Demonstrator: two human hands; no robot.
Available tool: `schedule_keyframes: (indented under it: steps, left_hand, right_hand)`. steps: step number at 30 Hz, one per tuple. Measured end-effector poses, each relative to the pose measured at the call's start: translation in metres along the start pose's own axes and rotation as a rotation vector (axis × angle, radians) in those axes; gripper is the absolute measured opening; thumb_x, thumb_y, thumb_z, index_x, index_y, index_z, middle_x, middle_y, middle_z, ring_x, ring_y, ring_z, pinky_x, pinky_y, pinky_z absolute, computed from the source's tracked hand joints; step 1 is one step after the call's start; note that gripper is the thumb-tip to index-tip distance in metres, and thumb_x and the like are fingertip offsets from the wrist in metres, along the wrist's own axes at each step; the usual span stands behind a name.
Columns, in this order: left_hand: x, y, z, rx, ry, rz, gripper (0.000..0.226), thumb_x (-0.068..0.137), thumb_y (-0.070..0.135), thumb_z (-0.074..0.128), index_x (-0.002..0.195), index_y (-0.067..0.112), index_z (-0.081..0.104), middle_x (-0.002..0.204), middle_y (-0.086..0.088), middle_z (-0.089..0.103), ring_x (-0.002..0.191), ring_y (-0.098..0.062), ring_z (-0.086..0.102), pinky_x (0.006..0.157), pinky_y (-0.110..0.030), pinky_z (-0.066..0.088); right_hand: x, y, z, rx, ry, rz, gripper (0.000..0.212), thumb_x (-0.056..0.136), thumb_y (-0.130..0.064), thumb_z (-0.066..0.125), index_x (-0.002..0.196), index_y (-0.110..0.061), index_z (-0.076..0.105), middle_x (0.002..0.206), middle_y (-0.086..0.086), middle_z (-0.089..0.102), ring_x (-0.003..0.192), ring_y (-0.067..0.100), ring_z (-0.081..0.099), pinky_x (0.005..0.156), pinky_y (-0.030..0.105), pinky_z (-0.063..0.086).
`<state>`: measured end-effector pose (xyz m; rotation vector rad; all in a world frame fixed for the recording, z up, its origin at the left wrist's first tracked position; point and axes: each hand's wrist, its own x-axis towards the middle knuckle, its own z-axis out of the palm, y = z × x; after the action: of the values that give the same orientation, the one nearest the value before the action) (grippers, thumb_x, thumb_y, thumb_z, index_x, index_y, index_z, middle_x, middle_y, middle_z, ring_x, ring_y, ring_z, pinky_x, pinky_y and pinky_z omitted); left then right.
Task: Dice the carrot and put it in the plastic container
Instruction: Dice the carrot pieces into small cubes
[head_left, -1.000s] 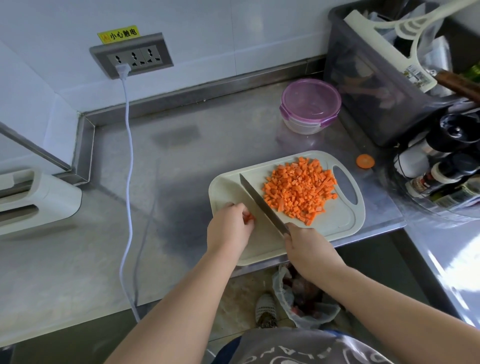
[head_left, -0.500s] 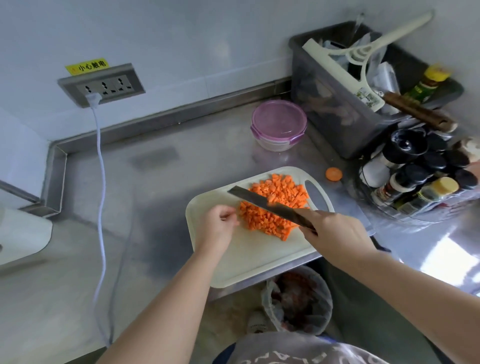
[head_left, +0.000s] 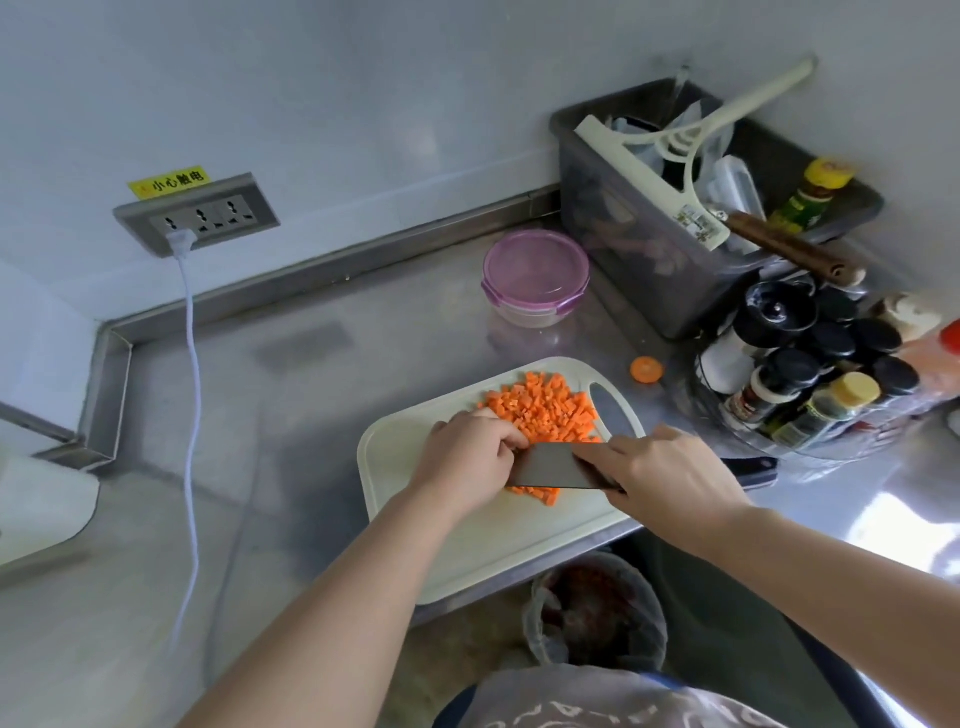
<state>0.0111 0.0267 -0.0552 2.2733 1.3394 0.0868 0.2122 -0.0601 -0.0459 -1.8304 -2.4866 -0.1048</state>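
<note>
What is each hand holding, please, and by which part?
The right hand grips the knife where blade meets handle; whether the left hand, curled against the diced carrot, holds any cannot be told.

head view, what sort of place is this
Probably a kitchen: a steel counter, a knife over diced carrot on a cutting board, and a rack of seasoning bottles.
</note>
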Motion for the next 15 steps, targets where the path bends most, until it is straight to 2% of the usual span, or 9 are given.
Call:
schedule_keyframes:
  steps: [4,6,9,12,15]
  left_hand:
    - [0.001,-0.001,-0.001,0.002,0.068,-0.137,0.033,0.091,0.013,0.047,0.107,0.031,0.070,0.120,0.007,0.061,0.112,-0.018,0.056,0.094,-0.033,0.043]
    - [0.001,0.002,-0.002,-0.047,0.104,-0.042,0.039,0.090,0.007,0.046,0.111,0.031,0.069,0.119,0.007,0.059,0.112,-0.017,0.054,0.095,-0.034,0.042]
    - [-0.002,0.012,-0.003,-0.008,-0.003,0.142,0.048,0.090,0.003,0.042,0.116,0.034,0.067,0.120,0.010,0.054,0.115,-0.013,0.047,0.100,-0.033,0.035]
    - [0.001,0.010,-0.002,0.092,-0.001,0.063,0.044,0.091,0.007,0.042,0.115,0.035,0.066,0.124,0.012,0.054,0.119,-0.014,0.045,0.100,-0.030,0.033]
    - [0.004,0.000,-0.008,0.000,0.166,-0.089,0.040,0.090,0.004,0.044,0.109,0.028,0.069,0.120,0.006,0.058,0.113,-0.018,0.053,0.098,-0.034,0.040]
  right_hand:
    - [-0.004,0.002,0.001,0.005,0.001,-0.021,0.041,0.051,-0.014,0.085,0.089,-0.022,0.072,0.054,-0.005,0.057,0.035,0.023,0.043,0.037,0.025,0.033]
    - [-0.006,0.004,0.002,0.012,-0.022,-0.010,0.042,0.051,-0.015,0.085,0.090,-0.023,0.072,0.055,-0.006,0.057,0.036,0.023,0.043,0.035,0.027,0.035]
    - [-0.004,0.004,0.001,0.004,-0.036,-0.002,0.041,0.050,-0.016,0.085,0.088,-0.023,0.072,0.053,-0.006,0.057,0.035,0.022,0.042,0.039,0.023,0.028]
    - [-0.002,0.005,0.002,0.012,-0.019,-0.020,0.039,0.050,-0.013,0.083,0.086,-0.023,0.072,0.052,-0.006,0.054,0.035,0.021,0.040,0.043,0.021,0.021]
    - [-0.008,0.011,0.004,0.064,-0.043,0.031,0.037,0.059,-0.015,0.080,0.094,-0.026,0.070,0.054,-0.007,0.053,0.038,0.021,0.044,0.041,0.022,0.027]
